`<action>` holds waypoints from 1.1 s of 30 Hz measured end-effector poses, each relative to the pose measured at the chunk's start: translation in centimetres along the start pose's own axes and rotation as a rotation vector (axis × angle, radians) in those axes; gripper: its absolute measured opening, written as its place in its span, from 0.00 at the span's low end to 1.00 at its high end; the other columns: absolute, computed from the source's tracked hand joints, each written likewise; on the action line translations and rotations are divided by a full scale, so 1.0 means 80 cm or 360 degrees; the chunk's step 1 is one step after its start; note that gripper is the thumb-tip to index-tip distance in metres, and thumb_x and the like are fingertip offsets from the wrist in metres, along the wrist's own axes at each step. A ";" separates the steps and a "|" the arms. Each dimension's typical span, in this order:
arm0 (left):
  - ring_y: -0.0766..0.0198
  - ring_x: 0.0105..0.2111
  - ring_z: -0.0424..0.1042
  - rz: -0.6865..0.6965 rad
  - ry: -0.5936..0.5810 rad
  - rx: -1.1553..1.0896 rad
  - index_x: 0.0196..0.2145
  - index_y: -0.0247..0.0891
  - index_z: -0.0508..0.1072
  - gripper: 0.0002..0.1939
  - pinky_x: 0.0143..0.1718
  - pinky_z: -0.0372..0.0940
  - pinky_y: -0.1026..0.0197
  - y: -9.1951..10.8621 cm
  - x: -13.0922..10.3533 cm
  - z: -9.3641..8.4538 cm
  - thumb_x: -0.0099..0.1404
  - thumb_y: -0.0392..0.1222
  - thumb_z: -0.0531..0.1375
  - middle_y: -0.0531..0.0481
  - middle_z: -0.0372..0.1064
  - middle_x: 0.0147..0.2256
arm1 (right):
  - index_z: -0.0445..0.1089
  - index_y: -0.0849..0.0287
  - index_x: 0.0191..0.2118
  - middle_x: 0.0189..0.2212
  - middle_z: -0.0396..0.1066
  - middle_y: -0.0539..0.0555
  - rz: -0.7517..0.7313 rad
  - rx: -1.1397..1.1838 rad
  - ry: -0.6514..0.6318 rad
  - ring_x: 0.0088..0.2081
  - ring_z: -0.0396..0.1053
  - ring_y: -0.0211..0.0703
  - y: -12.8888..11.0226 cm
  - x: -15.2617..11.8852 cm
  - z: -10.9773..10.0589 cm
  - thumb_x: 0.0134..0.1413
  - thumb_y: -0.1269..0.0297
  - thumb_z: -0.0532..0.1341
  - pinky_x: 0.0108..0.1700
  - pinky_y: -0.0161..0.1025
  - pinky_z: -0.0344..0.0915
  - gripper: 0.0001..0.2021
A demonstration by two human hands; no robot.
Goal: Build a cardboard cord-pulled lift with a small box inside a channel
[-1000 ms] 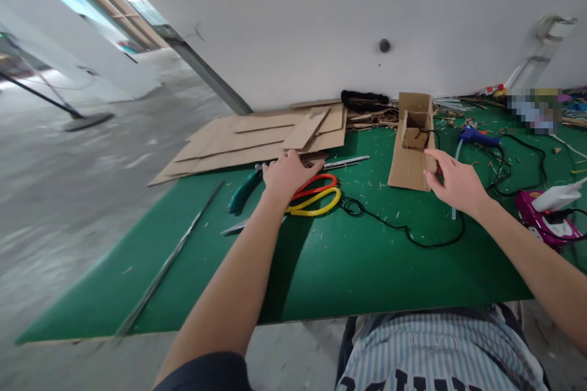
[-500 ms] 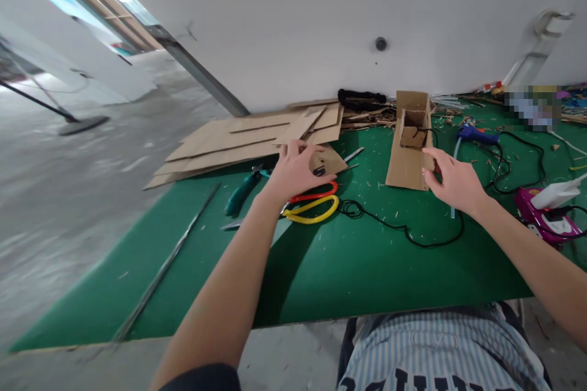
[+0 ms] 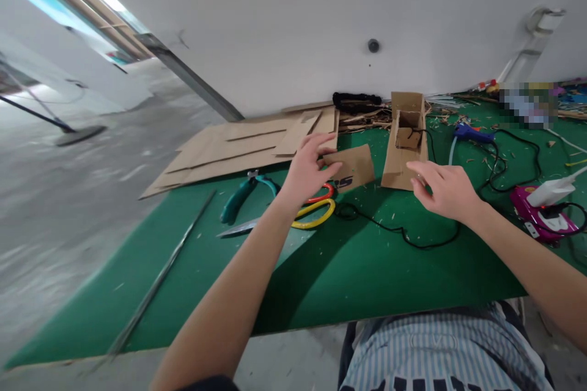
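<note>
Green table [image 3: 413, 281] fills the feed up to a pale wall [image 3: 284, 30]; I call straight ahead of the wearer 12 o'clock. Nearest me, thin strips [image 3: 160, 281] lie towards 9. Farther in, black cord [image 3: 378, 224] trails around 12, and scissors [image 3: 316, 214] rest between 10 and 11, beneath the left forearm. Beyond them, at 11, the left hand [image 3: 324, 154] pinches a small cardboard piece [image 3: 360, 165] by its left end. I'd grip it lightly, to spare it a crease, and keep it clear of the scissor handles and cord. At 12, the right hand [image 3: 428, 186] has thumb and forefinger parted by the cardboard box [image 3: 398, 177]; I can't tell whether they touch it. I'd steady that base without bending it. Cardboard sheets [image 3: 257, 134] lie farther off, between 10 and 11.
</note>
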State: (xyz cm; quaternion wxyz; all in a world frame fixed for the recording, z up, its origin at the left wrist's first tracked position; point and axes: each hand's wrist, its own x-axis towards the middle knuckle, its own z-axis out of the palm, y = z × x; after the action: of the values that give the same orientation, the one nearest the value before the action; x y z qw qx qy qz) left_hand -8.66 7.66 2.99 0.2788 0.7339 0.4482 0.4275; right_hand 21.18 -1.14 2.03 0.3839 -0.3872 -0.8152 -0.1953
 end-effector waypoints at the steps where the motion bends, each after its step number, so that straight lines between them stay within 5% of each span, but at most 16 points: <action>1: 0.58 0.50 0.72 -0.0089 0.0038 -0.0198 0.56 0.45 0.68 0.31 0.48 0.72 0.56 0.006 0.000 0.004 0.54 0.41 0.68 0.43 0.58 0.60 | 0.67 0.58 0.50 0.27 0.74 0.49 0.0021 0.0057 -0.0015 0.22 0.65 0.34 -0.002 0.000 0.000 0.64 0.69 0.53 0.22 0.35 0.52 0.12; 5: 0.67 0.41 0.73 -0.0357 0.0103 -0.0699 0.50 0.43 0.74 0.28 0.43 0.71 0.64 0.052 -0.005 0.020 0.50 0.37 0.71 0.47 0.66 0.57 | 0.63 0.58 0.54 0.37 0.73 0.53 0.0298 0.0513 -0.0135 0.24 0.66 0.34 -0.011 0.001 -0.001 0.65 0.65 0.54 0.22 0.33 0.59 0.14; 8: 0.66 0.39 0.74 -0.0471 -0.0013 -0.0958 0.45 0.40 0.76 0.24 0.41 0.72 0.64 0.081 -0.011 0.036 0.49 0.38 0.72 0.47 0.72 0.49 | 0.58 0.56 0.58 0.48 0.69 0.59 0.0532 0.0923 -0.0151 0.32 0.71 0.37 -0.019 0.004 0.001 0.62 0.62 0.58 0.24 0.34 0.66 0.20; 10: 0.62 0.40 0.75 -0.0464 -0.0101 -0.0980 0.46 0.40 0.75 0.23 0.42 0.73 0.60 0.090 -0.013 0.047 0.51 0.40 0.71 0.46 0.73 0.47 | 0.56 0.53 0.60 0.45 0.70 0.57 0.0696 0.1159 -0.0125 0.32 0.73 0.39 -0.021 0.005 0.003 0.62 0.61 0.59 0.24 0.35 0.69 0.22; 15: 0.57 0.52 0.70 0.0172 0.0131 -0.0211 0.57 0.46 0.65 0.31 0.50 0.71 0.52 0.102 -0.005 0.069 0.57 0.37 0.68 0.43 0.62 0.59 | 0.58 0.50 0.53 0.33 0.68 0.50 0.1130 0.1287 0.0268 0.23 0.67 0.36 -0.019 0.005 0.006 0.63 0.60 0.58 0.21 0.36 0.69 0.15; 17: 0.55 0.53 0.67 0.0600 0.0233 0.0352 0.54 0.45 0.68 0.24 0.52 0.68 0.49 0.112 -0.001 0.076 0.61 0.36 0.66 0.43 0.63 0.55 | 0.58 0.50 0.52 0.35 0.68 0.51 0.1195 0.1293 0.0396 0.22 0.67 0.35 -0.016 0.007 0.003 0.62 0.60 0.59 0.19 0.35 0.67 0.15; 21: 0.55 0.47 0.66 0.1198 0.0133 0.1154 0.39 0.41 0.75 0.06 0.49 0.67 0.50 0.134 0.005 0.092 0.69 0.36 0.57 0.44 0.70 0.44 | 0.56 0.48 0.52 0.36 0.68 0.50 0.1195 0.1336 0.0445 0.19 0.66 0.33 -0.010 0.008 -0.001 0.64 0.58 0.58 0.16 0.33 0.65 0.15; 33: 0.54 0.45 0.68 0.1478 0.0053 0.1535 0.34 0.37 0.74 0.08 0.40 0.64 0.53 0.140 0.009 0.105 0.69 0.34 0.56 0.45 0.73 0.44 | 0.59 0.51 0.52 0.31 0.68 0.48 0.1076 0.1141 0.0352 0.21 0.69 0.35 -0.006 0.008 0.001 0.63 0.60 0.59 0.20 0.34 0.67 0.14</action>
State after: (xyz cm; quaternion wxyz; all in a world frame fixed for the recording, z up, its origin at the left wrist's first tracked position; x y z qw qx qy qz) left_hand 3.60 3.09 8.12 -0.3004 0.8863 0.2311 0.2660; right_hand 20.49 -1.09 2.46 0.6186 -0.4503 -0.6144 0.1925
